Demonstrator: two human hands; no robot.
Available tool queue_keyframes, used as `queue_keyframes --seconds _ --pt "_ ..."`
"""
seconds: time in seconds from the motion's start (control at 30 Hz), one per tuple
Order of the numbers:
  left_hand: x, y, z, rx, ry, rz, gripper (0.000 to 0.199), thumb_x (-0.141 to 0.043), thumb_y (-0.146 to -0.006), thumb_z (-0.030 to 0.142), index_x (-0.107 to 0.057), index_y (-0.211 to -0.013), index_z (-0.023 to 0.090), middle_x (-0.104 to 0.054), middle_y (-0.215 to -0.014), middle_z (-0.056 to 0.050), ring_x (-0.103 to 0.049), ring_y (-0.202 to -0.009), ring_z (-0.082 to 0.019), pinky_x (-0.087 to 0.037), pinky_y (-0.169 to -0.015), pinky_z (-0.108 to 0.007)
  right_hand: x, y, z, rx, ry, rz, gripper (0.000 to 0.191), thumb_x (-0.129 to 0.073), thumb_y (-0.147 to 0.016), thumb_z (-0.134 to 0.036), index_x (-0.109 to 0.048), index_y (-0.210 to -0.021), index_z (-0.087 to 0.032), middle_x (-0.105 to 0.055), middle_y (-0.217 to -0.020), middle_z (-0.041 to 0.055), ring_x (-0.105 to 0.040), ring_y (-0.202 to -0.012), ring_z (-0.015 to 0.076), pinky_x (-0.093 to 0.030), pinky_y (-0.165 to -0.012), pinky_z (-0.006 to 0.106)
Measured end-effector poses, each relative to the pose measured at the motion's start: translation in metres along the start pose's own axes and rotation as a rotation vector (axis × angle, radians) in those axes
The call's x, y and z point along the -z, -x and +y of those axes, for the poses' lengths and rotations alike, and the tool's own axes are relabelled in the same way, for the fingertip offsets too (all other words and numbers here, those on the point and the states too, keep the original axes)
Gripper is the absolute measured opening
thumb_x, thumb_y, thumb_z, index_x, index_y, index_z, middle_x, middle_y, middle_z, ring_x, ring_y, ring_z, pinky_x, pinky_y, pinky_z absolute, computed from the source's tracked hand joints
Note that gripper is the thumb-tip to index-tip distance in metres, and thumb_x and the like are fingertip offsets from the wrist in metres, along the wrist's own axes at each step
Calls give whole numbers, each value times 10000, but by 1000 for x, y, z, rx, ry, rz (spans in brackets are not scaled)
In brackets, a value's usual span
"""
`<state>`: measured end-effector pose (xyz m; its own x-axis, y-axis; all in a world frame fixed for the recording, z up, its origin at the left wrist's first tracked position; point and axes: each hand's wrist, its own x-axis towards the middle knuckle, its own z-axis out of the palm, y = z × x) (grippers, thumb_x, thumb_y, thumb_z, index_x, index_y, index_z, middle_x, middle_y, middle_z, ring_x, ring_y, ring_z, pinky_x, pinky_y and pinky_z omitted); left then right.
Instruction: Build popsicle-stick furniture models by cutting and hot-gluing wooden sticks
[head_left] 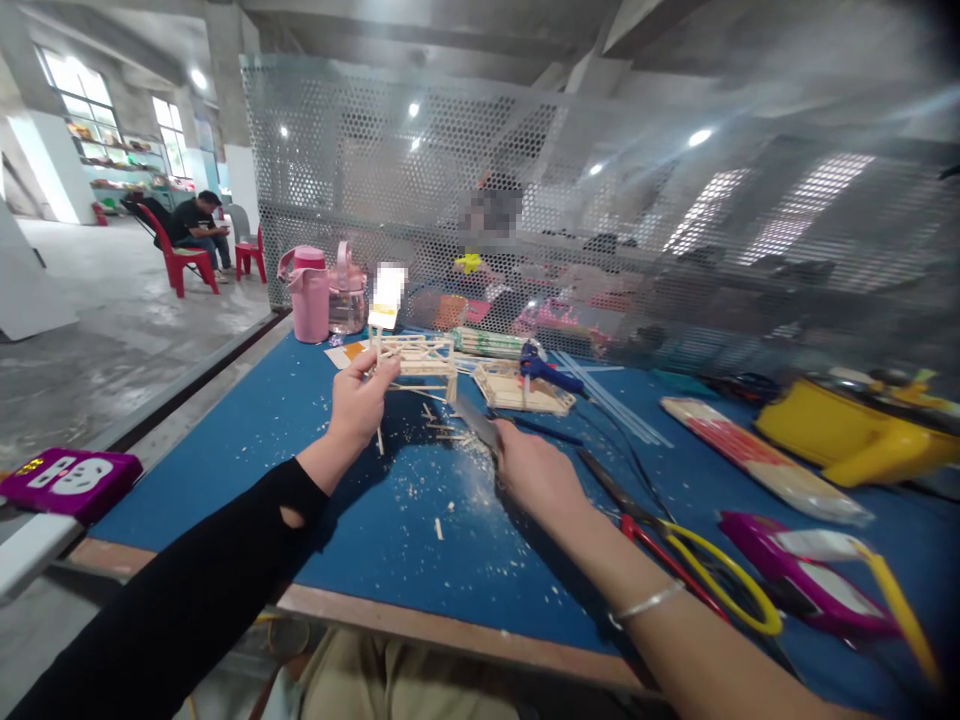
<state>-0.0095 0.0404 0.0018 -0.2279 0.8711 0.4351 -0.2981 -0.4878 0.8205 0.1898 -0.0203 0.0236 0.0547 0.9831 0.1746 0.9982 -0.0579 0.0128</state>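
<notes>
My left hand (358,400) is closed on the left end of a small frame of thin wooden sticks (424,358), held above the blue tabletop. My right hand (536,470) grips a knife (477,422), its blade pointing up and left towards the frame's lower right corner. Whether blade and frame touch is unclear. Wood shavings and short stick pieces (450,432) lie beneath. Just right of the frame, a flat wooden stick tray (521,392) rests on the table, with a blue glue gun (551,372) over it.
A pink flask (309,298) and clear jug (347,303) stand at the back left. Scissors (712,570), a stick pack (757,455), a yellow container (847,430) and a purple power strip (806,580) lie right. Behind is a perforated metal screen (375,170); a person sits far left.
</notes>
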Motion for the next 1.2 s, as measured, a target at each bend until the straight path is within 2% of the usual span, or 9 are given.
queue_keyframes --seconds 0.23,0.33,0.47,0.53,0.6,0.77,0.93,1.1,1.2 --pt "3 -5 0 -30 -14 32 162 -674 -760 278 -748 -867 182 -738 -870 -34 -642 -852 -152 -458 -876 -305 2 -6 13 7 -54 23 376 -317 -912 -215 -660 -1057 -165 -732 -931 164 -693 -822 290 -434 -632 321" --pt "6 -9 -3 -31 -12 48 190 -670 -755 288 -745 -884 171 -741 -875 -39 -645 -846 -156 -460 -883 -318 13 4 32 64 -116 47 402 -313 -916 -231 -629 -1161 -191 -731 -1000 112 -687 -879 244 -466 -695 299" --pt "8 -13 -7 -26 -11 52 201 -672 -742 290 -743 -874 157 -743 -870 -42 -647 -862 -168 -457 -903 -331 26 37 48 418 -334 -89 372 -358 -890 -255 -681 -1067 -201 -726 -766 44 -669 -680 173 -488 -616 248" --pt "8 -12 -8 -23 -14 47 198 -676 -737 284 -745 -868 153 -743 -858 -41 -644 -855 -168 -457 -892 -322 26 52 47 577 -419 -223 357 -362 -889 -235 -707 -977 -215 -729 -766 34 -672 -696 160 -496 -640 236" --pt "7 -10 -8 -20 -16 35 205 -676 -738 285 -746 -877 152 -742 -854 -41 -642 -849 -164 -459 -874 -309 21 59 43 615 -436 -282 369 -356 -889 -208 -715 -972 -231 -744 -835 29 -684 -743 155 -500 -673 233" --pt "4 -5 -8 -5 -23 -2 213 -668 -752 291 -741 -892 147 -746 -876 -50 -646 -847 -164 -468 -869 -313 5 39 48 400 -350 -71 409 -354 -860 -231 -707 -1064 -210 -757 -916 63 -708 -759 205 -512 -669 283" --pt "5 -5 -11 17 -53 -23 227 -652 -764 302 -736 -902 143 -746 -893 -60 -655 -873 -177 -471 -894 -336 4 22 64 225 -344 111 408 -394 -832 -351 -723 -1009 -188 -737 -717 65 -679 -603 225 -482 -551 298" --pt "2 2 -18 47 -107 -101 257 -635 -774 295 -738 -960 151 -734 -1047 -100 -642 -1037 -217 -440 -993 -403 13 19 72 136 -527 231 356 -474 -764 -383 -725 -913 -178 -622 -476 18 -585 -464 203 -437 -496 294" --pt "-2 9 -23 55 -182 -171 191 -663 -743 227 -757 -899 168 -674 -1208 -120 -547 -1224 -242 -378 -1070 -420 16 10 73 15 -788 237 309 -569 -704 -375 -720 -887 -178 -558 -414 -24 -515 -400 159 -389 -448 261"
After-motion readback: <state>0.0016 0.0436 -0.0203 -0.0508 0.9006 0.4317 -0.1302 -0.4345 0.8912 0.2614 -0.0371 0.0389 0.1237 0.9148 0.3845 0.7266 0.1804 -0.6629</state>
